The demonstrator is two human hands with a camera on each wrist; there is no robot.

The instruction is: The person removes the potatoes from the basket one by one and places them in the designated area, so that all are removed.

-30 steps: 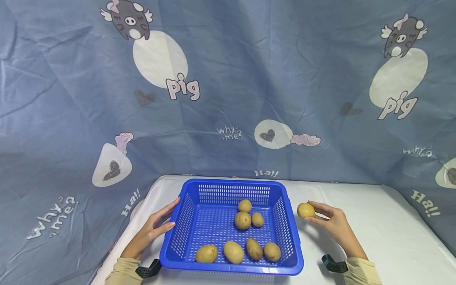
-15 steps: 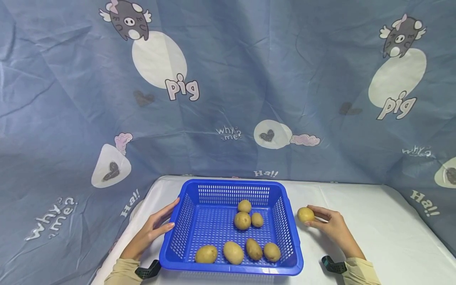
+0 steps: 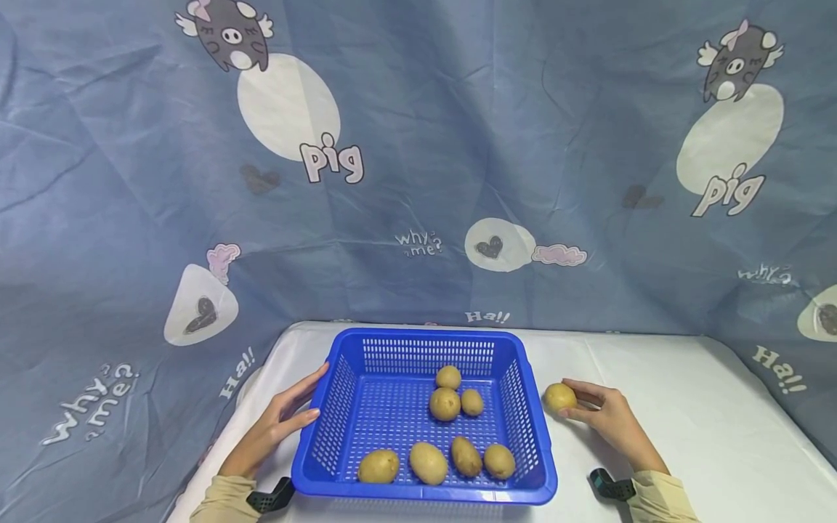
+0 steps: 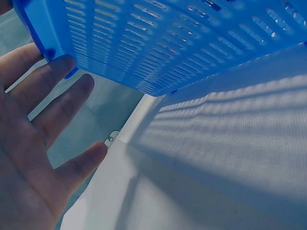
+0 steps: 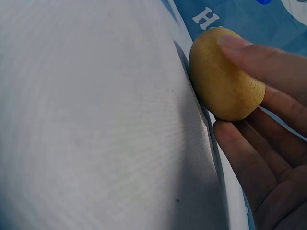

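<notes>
White tabletop (image 3: 686, 407): potato (image 3: 560, 397) now lowered beside blue basket (image 3: 425, 494), pinched in right hand (image 3: 604, 418); left hand (image 3: 277, 425) flat, fingers straight against basket wall

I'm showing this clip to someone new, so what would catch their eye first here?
The bright blue basket in the middle of the white table, with seven potatoes inside. Next, the lone potato on the table just right of the basket, held by the right hand, while the left hand rests flat against the basket's left side. Behind it all hangs a blue cartoon pig cloth.
</notes>
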